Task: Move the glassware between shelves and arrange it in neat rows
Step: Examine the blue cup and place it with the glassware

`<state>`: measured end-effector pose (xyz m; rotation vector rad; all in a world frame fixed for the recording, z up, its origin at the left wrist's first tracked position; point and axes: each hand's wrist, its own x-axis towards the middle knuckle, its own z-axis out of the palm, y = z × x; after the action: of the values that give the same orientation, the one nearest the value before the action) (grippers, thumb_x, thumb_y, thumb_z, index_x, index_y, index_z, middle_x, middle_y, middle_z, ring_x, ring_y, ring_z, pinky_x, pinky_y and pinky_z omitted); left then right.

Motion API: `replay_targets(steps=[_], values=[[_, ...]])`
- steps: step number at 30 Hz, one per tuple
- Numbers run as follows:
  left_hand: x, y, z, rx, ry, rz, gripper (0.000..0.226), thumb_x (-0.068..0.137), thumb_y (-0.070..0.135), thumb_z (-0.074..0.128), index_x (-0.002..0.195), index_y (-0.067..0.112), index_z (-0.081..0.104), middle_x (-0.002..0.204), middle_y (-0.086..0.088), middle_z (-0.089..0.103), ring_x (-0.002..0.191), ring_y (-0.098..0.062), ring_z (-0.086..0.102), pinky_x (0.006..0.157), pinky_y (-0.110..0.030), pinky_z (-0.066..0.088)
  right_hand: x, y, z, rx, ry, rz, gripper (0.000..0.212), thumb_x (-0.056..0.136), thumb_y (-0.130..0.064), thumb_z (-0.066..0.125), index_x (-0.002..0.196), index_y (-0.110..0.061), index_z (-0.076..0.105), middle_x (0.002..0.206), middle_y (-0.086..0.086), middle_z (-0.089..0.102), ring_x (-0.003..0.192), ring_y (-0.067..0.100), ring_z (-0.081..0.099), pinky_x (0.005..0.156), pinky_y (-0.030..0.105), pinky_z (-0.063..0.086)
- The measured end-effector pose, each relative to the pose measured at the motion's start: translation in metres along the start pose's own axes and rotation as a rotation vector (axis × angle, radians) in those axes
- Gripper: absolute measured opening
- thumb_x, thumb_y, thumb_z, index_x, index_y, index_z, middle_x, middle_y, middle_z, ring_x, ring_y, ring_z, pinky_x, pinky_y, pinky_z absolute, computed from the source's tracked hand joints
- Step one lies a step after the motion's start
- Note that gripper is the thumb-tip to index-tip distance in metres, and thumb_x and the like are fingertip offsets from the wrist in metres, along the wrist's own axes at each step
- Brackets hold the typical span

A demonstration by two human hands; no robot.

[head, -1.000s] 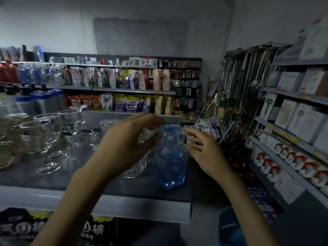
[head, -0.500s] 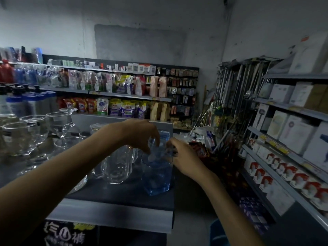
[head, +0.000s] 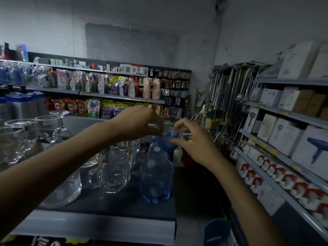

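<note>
Two hands have shifted from the front blue glass [head: 157, 181] to the rear blue glass [head: 162, 144] behind it, near the right end of the shelf [head: 106, 205]. A second ago they flanked the front one; now it stands untouched beside the clear mugs [head: 115, 171]. The right hand [head: 193, 141] pinches the rear glass's top edge between thumb and curled fingers. The left hand [head: 138, 121] hangs over it, fingers curled down; blur hides whether they grip anything. The front glass seems placed, and the next piece in the row is being straightened.
</note>
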<state>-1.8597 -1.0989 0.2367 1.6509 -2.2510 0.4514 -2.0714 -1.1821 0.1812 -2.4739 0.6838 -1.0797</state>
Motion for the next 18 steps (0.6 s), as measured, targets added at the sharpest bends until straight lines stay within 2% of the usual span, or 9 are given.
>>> replay_targets(steps=[3, 5, 7, 9, 10, 12, 14, 16, 18], values=[[-0.006, -0.004, -0.008, -0.186, 0.139, -0.013, 0.010, 0.092, 0.029, 0.073, 0.100, 0.026, 0.078, 0.097, 0.017, 0.072, 0.079, 0.002, 0.066, 0.068, -0.015, 0.052, 0.001, -0.009, -0.006, 0.217, 0.054, 0.013, 0.053, 0.092, -0.024, 0.076, 0.136, -0.042, 0.052, 0.132, -0.019, 0.058, 0.121, -0.006, 0.056, 0.098, 0.020, 0.050], [-0.012, -0.005, -0.009, -0.455, 0.183, -0.103, 0.006, 0.090, 0.024, 0.075, 0.094, 0.021, 0.079, 0.089, 0.011, 0.076, 0.078, -0.002, 0.069, 0.068, -0.015, 0.055, -0.003, -0.009, -0.007, 0.361, 0.085, 0.047, 0.070, 0.090, -0.032, 0.077, 0.148, -0.045, 0.041, 0.139, -0.018, 0.056, 0.121, -0.009, 0.057, 0.096, 0.014, 0.048], [-0.018, -0.005, -0.008, -0.756, 0.190, -0.214, 0.011, 0.090, 0.020, 0.073, 0.094, 0.012, 0.079, 0.089, 0.001, 0.078, 0.085, -0.011, 0.073, 0.074, -0.020, 0.059, -0.007, -0.006, -0.003, 0.444, 0.078, 0.069, 0.084, 0.078, -0.040, 0.085, 0.148, -0.050, 0.038, 0.143, -0.018, 0.053, 0.122, -0.005, 0.058, 0.102, 0.025, 0.051], [-0.022, -0.003, -0.008, -0.979, 0.183, -0.301, 0.020, 0.088, 0.022, 0.072, 0.099, 0.005, 0.077, 0.095, -0.004, 0.079, 0.093, -0.024, 0.074, 0.079, -0.029, 0.061, -0.011, -0.001, 0.003, 0.430, 0.077, 0.067, 0.094, 0.070, -0.038, 0.094, 0.145, -0.052, 0.039, 0.150, -0.013, 0.049, 0.128, 0.010, 0.060, 0.104, 0.043, 0.055], [-0.022, -0.002, -0.009, -1.083, 0.161, -0.347, 0.027, 0.086, 0.025, 0.072, 0.102, 0.004, 0.076, 0.097, -0.006, 0.079, 0.096, -0.027, 0.075, 0.082, -0.032, 0.062, -0.011, 0.001, 0.006, 0.407, 0.096, 0.053, 0.095, 0.070, -0.033, 0.095, 0.144, -0.052, 0.040, 0.153, -0.009, 0.049, 0.127, 0.015, 0.062, 0.101, 0.046, 0.056], [-0.022, 0.002, -0.010, -1.282, 0.065, -0.452, 0.034, 0.083, 0.029, 0.070, 0.106, 0.003, 0.073, 0.104, -0.009, 0.079, 0.100, -0.029, 0.075, 0.089, -0.038, 0.062, -0.011, 0.001, 0.010, 0.345, 0.160, 0.007, 0.093, 0.072, -0.021, 0.094, 0.144, -0.049, 0.042, 0.153, -0.006, 0.050, 0.119, 0.016, 0.067, 0.095, 0.043, 0.060], [-0.023, 0.005, -0.010, -1.409, -0.032, -0.523, 0.036, 0.084, 0.029, 0.070, 0.108, 0.003, 0.072, 0.107, -0.013, 0.078, 0.102, -0.030, 0.075, 0.096, -0.042, 0.058, -0.008, 0.004, 0.009, 0.263, 0.244, -0.039, 0.090, 0.072, -0.020, 0.094, 0.144, -0.043, 0.045, 0.148, -0.011, 0.054, 0.121, 0.014, 0.065, 0.095, 0.044, 0.060], [-0.022, 0.006, -0.008, -1.484, -0.077, -0.562, 0.044, 0.085, 0.029, 0.071, 0.117, 0.000, 0.067, 0.110, -0.015, 0.077, 0.104, -0.032, 0.074, 0.097, -0.042, 0.059, -0.006, 0.004, 0.005, 0.234, 0.259, -0.050, 0.087, 0.070, -0.022, 0.094, 0.143, -0.039, 0.049, 0.143, -0.017, 0.057, 0.128, 0.011, 0.061, 0.097, 0.042, 0.059], [-0.021, 0.005, -0.005, -1.528, -0.097, -0.607, 0.046, 0.085, 0.029, 0.072, 0.121, 0.002, 0.066, 0.108, -0.014, 0.078, 0.105, -0.032, 0.075, 0.093, -0.039, 0.061, -0.005, 0.003, 0.000, 0.252, 0.229, -0.063, 0.082, 0.070, -0.020, 0.094, 0.139, -0.038, 0.053, 0.138, -0.026, 0.058, 0.126, 0.003, 0.060, 0.097, 0.032, 0.059]])
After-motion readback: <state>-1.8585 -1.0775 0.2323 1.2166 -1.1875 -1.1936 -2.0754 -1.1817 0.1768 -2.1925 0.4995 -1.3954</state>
